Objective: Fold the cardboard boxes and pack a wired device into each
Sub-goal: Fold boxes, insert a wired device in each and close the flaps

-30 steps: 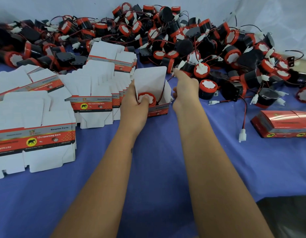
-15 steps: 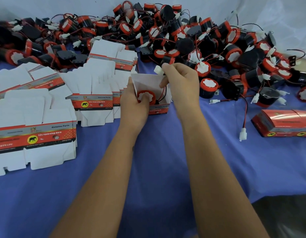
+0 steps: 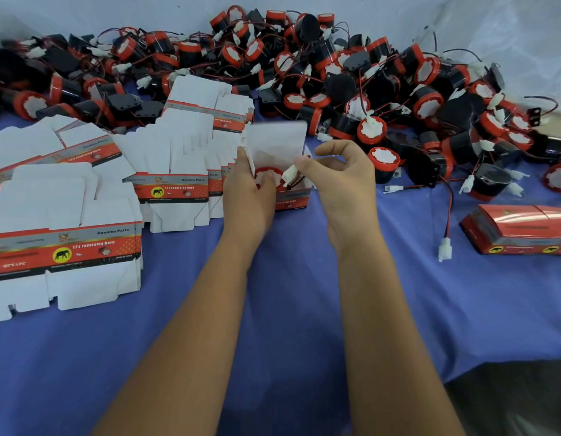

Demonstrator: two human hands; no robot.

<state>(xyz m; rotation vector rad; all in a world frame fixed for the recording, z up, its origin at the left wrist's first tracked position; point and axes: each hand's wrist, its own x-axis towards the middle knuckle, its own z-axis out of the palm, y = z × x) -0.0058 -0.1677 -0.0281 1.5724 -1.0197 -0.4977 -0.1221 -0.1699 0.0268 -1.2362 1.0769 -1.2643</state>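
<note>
A small red-and-white cardboard box stands open on the blue cloth, its white lid flap upright. Inside sits a red-and-black round wired device. My left hand grips the box's left side, thumb over the device. My right hand pinches the device's white connector over the box opening, with the wire trailing down into the box.
Flat unfolded boxes lie in stacks at the left and middle. A big heap of wired devices fills the back. Closed red boxes lie at the right; a loose connector lies near them.
My right hand has come down from above the lid flap to the box opening, bringing the white connector with it. The flap stands taller. My left hand stays on the box.
</note>
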